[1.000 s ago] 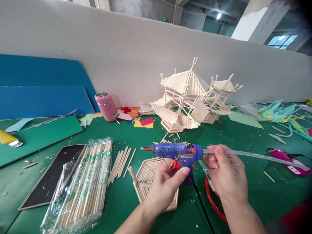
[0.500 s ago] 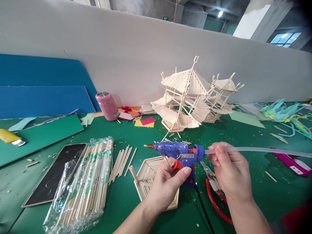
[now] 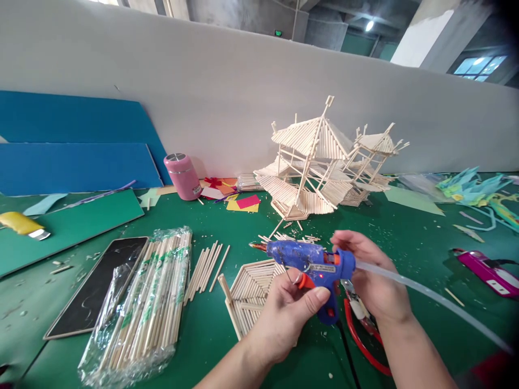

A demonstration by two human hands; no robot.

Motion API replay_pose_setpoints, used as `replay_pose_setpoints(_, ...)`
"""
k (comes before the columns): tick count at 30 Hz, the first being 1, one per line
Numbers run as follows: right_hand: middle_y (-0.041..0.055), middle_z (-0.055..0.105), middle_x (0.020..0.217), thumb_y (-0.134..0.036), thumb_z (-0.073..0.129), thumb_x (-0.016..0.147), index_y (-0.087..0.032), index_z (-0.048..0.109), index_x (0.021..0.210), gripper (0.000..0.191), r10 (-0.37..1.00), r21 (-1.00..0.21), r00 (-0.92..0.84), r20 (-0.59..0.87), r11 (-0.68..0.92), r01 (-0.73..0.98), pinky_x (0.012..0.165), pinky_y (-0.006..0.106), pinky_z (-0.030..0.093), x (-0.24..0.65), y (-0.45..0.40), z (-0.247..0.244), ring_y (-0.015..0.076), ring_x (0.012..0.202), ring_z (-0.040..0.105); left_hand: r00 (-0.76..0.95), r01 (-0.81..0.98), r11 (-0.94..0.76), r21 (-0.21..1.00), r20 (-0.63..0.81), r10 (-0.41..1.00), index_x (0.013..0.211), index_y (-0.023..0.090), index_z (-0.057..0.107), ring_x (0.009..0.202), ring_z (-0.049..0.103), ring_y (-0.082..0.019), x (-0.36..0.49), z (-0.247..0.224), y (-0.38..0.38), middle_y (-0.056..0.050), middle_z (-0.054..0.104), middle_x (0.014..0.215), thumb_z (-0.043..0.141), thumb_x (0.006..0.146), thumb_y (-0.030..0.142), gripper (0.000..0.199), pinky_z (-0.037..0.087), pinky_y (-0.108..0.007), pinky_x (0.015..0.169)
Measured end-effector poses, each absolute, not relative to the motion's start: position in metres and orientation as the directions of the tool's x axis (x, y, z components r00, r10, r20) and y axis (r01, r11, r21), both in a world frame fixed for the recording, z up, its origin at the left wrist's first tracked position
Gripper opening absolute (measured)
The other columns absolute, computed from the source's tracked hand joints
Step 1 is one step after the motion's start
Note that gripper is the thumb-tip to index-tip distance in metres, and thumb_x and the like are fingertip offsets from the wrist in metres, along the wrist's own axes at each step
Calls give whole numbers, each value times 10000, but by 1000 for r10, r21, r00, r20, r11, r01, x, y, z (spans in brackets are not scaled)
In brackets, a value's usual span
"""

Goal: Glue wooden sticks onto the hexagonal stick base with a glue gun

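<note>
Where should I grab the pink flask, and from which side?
Probably around the middle of the pink flask, coming from the front, the side nearest you. It stands upright with a rounded body that fingers can wrap, and I see no handle. The pale wall is close behind it, blue boards are on its left and paper scraps on its right, so the front looks easiest.

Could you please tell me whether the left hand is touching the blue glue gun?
Touching. The head view shows the left hand holding the blue glue gun, its thumb over the handle and a finger at the orange trigger.
</note>
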State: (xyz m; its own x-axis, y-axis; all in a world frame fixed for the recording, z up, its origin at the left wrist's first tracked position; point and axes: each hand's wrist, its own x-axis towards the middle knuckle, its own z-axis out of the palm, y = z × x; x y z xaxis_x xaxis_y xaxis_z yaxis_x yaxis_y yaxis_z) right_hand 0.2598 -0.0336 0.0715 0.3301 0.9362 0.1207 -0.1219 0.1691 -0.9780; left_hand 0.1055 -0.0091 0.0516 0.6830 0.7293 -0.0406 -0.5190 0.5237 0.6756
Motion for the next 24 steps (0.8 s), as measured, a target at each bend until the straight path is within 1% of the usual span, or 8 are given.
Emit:
replay_pose_setpoints(1,24,614,894,-309,574,788,-259,637,978,206,960,-987,272,66,104,-126,652,215,458,261,-29,73,138,794,560,708,-497,532,686,-34,705,786,146,642,651,526,-85,106,52,-11,-12,636,731,697,702,210,118,410,-209,648)
replay_pose_setpoints(3,38,616,866,-354,538,814,-219,647,974,235,996,-994,90,-21,-11,-111,638,219,455,263,-19,80,129,742,563,766,-435,540,721,-19,642,826,130,661,672,532,-98,105,54,-14,-32,638,734,693,706,222,155,410,-216,663)
replay_pose_setpoints(5,43,620,820,-399,549,802,-181,655,940,278,995,-994,-79,-58,-65,-86,622,216,448,263,-10,88,120,701,562,813,-385,534,753,3,582,872,113,671,707,535,-119,105,55,-17,-55,637,755,680,716,241,202,411,-231,680)
replay_pose_setpoints(7,28,609,732,-413,597,762,-160,656,881,286,983,-996,-173,-68,-78,-51,561,198,428,261,-4,96,102,628,544,838,-361,523,772,22,546,897,104,675,728,526,-132,106,56,-18,-69,632,776,672,722,252,229,411,-247,693)
replay_pose_setpoints(11,0,562,666,-351,671,694,-149,634,740,211,975,-999,-219,-45,-38,35,501,190,388,259,1,107,84,564,485,843,-352,515,782,27,537,894,106,685,735,503,-139,107,57,-19,-74,622,788,675,715,266,240,405,-255,694)
replay_pose_setpoints(16,-21,485,608,-309,610,736,-157,585,642,181,980,-994,-198,-4,18,112,461,195,328,259,1,109,83,541,406,844,-328,530,782,-9,537,896,119,692,702,496,-123,107,56,-19,-62,621,764,677,713,275,240,401,-233,681)
replay_pose_setpoints(20,-32,444,586,-311,587,752,-154,546,651,191,981,-994,-188,-44,-24,103,442,192,288,258,-2,108,73,516,356,847,-318,548,774,-28,531,885,132,696,658,482,-108,108,53,-19,-50,617,752,682,707,280,232,399,-211,631)
replay_pose_setpoints(24,-43,423,589,-290,563,784,-151,521,661,190,981,-998,-179,-69,-64,29,455,189,271,257,-5,104,62,515,334,836,-320,546,774,-40,547,864,146,703,653,497,-107,108,53,-20,-38,628,740,686,703,273,207,401,-208,633)
